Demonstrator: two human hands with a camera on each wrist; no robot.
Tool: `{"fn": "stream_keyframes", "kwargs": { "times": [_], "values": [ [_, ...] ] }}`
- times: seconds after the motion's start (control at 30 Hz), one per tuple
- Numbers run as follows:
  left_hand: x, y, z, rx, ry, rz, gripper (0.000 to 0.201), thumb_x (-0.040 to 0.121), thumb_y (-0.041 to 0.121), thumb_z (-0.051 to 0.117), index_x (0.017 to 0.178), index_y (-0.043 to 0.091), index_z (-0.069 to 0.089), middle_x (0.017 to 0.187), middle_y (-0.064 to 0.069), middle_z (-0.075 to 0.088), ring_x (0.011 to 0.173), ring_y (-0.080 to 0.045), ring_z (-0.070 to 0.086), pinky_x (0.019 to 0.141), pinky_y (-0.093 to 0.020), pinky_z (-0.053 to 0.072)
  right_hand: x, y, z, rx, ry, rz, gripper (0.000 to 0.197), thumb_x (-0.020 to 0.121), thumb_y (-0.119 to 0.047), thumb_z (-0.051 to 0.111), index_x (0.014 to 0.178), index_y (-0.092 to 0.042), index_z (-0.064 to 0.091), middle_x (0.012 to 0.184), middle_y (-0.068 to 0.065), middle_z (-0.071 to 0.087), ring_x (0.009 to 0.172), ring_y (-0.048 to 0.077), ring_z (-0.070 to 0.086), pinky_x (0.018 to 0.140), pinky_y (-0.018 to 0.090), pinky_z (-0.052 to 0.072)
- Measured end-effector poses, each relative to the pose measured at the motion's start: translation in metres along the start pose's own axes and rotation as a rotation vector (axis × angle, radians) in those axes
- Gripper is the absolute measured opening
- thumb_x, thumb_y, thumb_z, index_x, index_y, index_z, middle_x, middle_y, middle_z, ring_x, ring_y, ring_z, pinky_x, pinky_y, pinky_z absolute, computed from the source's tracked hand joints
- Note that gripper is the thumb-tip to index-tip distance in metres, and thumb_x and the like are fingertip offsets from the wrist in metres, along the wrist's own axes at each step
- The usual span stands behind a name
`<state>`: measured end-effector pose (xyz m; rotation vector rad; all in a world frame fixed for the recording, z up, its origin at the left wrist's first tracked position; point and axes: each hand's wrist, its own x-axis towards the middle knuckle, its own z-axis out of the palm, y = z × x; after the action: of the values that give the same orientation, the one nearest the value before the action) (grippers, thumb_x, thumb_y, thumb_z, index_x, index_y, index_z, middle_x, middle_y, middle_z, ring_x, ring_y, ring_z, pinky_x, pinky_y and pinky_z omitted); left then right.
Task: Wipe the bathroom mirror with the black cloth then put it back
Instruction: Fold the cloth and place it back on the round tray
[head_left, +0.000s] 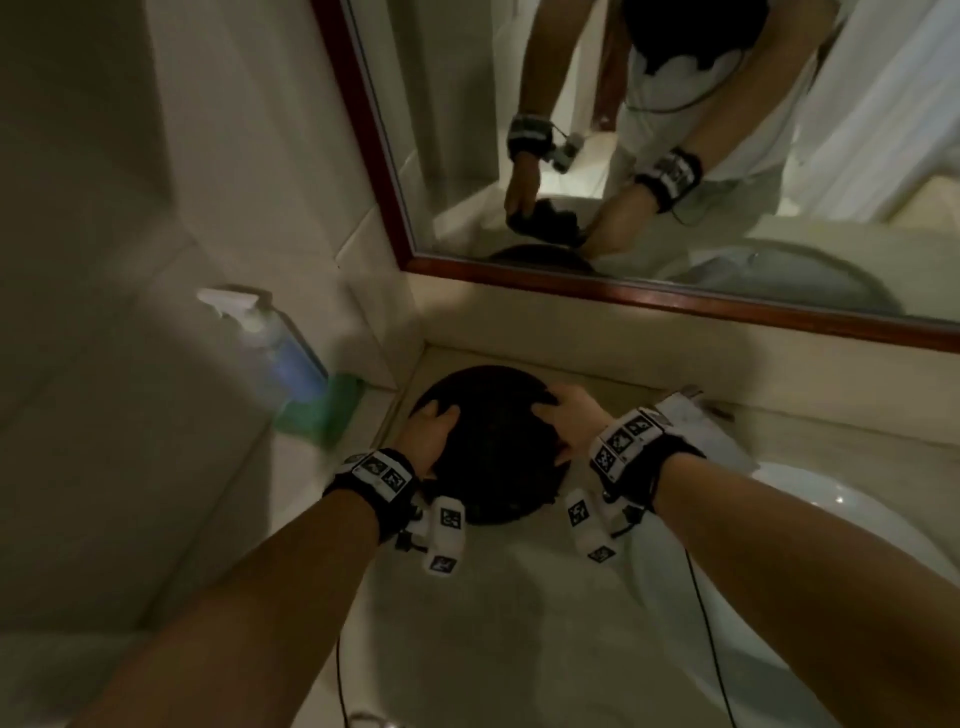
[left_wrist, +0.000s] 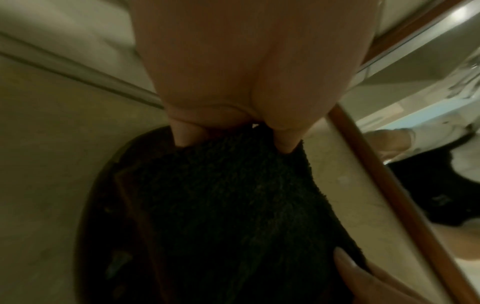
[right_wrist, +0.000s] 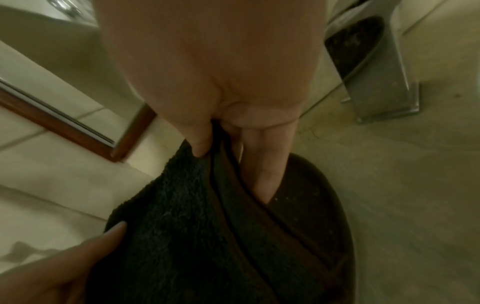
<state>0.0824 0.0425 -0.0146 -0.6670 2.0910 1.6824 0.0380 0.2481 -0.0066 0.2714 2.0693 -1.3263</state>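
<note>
The left hand (left_wrist: 233, 67) pinches the near-left edge of the cloth (left_wrist: 228, 216): its thumb and fingers (left_wrist: 185, 135) curl down into the black pile from either side. The right hand (right_wrist: 207, 67) grips the cloth's opposite edge, thumb on the fluffy top face and fingers (right_wrist: 262, 164) tucked under a hemmed fold, between cloth and tray (right_wrist: 319, 195). In the head view both hands, left (head_left: 434, 434) and right (head_left: 569, 423), sit on the cloth (head_left: 498, 441) at its left and right sides, and the cloth covers most of the round dark tray (head_left: 447, 387) below.

The tray rests on the counter (head_left: 493, 597) in the back corner. Its far rim lies close to the backsplash, with the red-brown frame of the mirror (head_left: 675, 130) just above that. To the left, a raised ledge runs beside the tray and carries a spray bottle (head_left: 275, 348) and something green (head_left: 332, 410), blurred; both stand just beside the left hand. To the right stands a metal faucet (right_wrist: 374, 67), near the tray's rim, and beyond it the white sink (head_left: 831, 499). The bare counter toward the person is the widest open stretch. The mirror reflects both hands bunched on the cloth.
</note>
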Motion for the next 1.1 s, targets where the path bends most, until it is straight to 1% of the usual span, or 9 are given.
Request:
{"fn": "stream_keyframes", "kwargs": {
  "times": [0.13,0.27,0.47,0.63,0.73,0.8,0.93,1.03,1.1],
  "values": [
    [0.037,-0.014,-0.011,0.005,-0.075,-0.077,0.063,0.103,0.039,0.046,0.156,0.016,0.021,0.155,-0.010,0.036,0.136,-0.033,0.042,0.112,-0.045,0.038,0.018,0.003,0.019,-0.028,0.015,0.097,0.041,0.101,-0.027,0.053,0.141,-0.018,0.046,0.136,0.010,0.053,0.110,0.038,0.061,0.069,0.054,0.061],
    [0.067,-0.028,-0.018,0.029,-0.151,-0.100,0.078,0.092,0.055,0.051,0.157,0.021,0.023,0.155,-0.008,0.037,0.134,-0.032,0.045,0.111,-0.052,0.039,0.040,0.007,0.027,-0.061,0.037,0.144,0.048,0.102,-0.027,0.051,0.147,-0.017,0.040,0.139,0.011,0.051,0.109,0.039,0.062,0.070,0.052,0.061],
    [0.092,-0.039,-0.019,0.164,-0.078,-0.046,0.055,0.102,0.028,0.049,0.153,0.016,0.032,0.148,-0.011,0.045,0.129,-0.034,0.049,0.108,-0.047,0.042,0.066,0.011,0.034,-0.101,0.043,0.164,0.053,0.103,-0.025,0.050,0.153,-0.019,0.031,0.147,0.013,0.044,0.121,0.039,0.055,0.080,0.047,0.059],
    [0.104,-0.039,-0.023,0.382,-0.022,0.095,0.021,0.095,0.009,0.052,0.105,-0.004,0.065,0.099,-0.020,0.067,0.085,-0.031,0.064,0.067,-0.028,0.046,0.086,0.021,0.034,-0.258,0.067,0.031,0.043,0.102,-0.019,0.051,0.144,-0.008,0.045,0.140,0.016,0.052,0.116,0.036,0.059,0.061,0.021,0.053],
    [0.111,-0.039,-0.022,0.449,-0.020,0.107,0.020,0.093,0.007,0.052,0.073,0.003,0.056,0.070,-0.010,0.056,0.063,-0.020,0.052,0.052,-0.024,0.035,0.091,0.022,0.028,-0.342,0.073,-0.007,0.036,0.101,-0.016,0.053,0.136,-0.010,0.053,0.136,0.016,0.057,0.117,0.034,0.058,0.081,0.031,0.050],
    [0.115,-0.038,-0.023,0.491,-0.008,0.122,0.027,0.093,0.008,0.053,0.067,0.007,0.049,0.065,-0.003,0.051,0.063,-0.019,0.051,0.051,-0.024,0.032,0.091,0.020,0.027,-0.415,0.114,-0.040,0.037,0.101,-0.014,0.052,0.138,-0.008,0.052,0.137,0.015,0.055,0.122,0.033,0.054,0.087,0.027,0.039],
    [0.120,-0.032,-0.023,0.529,-0.019,0.126,0.013,0.095,0.013,0.054,0.090,0.004,0.062,0.079,-0.002,0.059,0.078,-0.022,0.058,0.054,-0.023,0.038,0.088,0.014,0.025,-0.559,0.135,-0.105,0.037,0.101,-0.019,0.052,0.138,-0.015,0.052,0.135,0.013,0.058,0.117,0.031,0.057,0.083,0.023,0.036],
    [0.121,-0.029,-0.026,0.521,0.034,0.182,0.025,0.092,0.015,0.060,0.117,0.012,0.060,0.102,0.001,0.062,0.093,-0.020,0.060,0.078,-0.029,0.050,0.085,0.007,0.025,-0.704,0.165,-0.166,0.039,0.098,-0.022,0.052,0.137,-0.019,0.050,0.134,0.009,0.053,0.117,0.032,0.054,0.085,0.028,0.038],
    [0.124,-0.029,-0.028,0.620,0.102,0.326,0.028,0.088,0.012,0.061,0.116,0.014,0.063,0.112,-0.003,0.063,0.099,-0.024,0.062,0.083,-0.035,0.053,0.083,0.004,0.029,-0.813,0.174,-0.244,0.037,0.097,-0.022,0.052,0.135,-0.019,0.051,0.131,0.008,0.047,0.118,0.031,0.047,0.086,0.030,0.038]
  ]
}}
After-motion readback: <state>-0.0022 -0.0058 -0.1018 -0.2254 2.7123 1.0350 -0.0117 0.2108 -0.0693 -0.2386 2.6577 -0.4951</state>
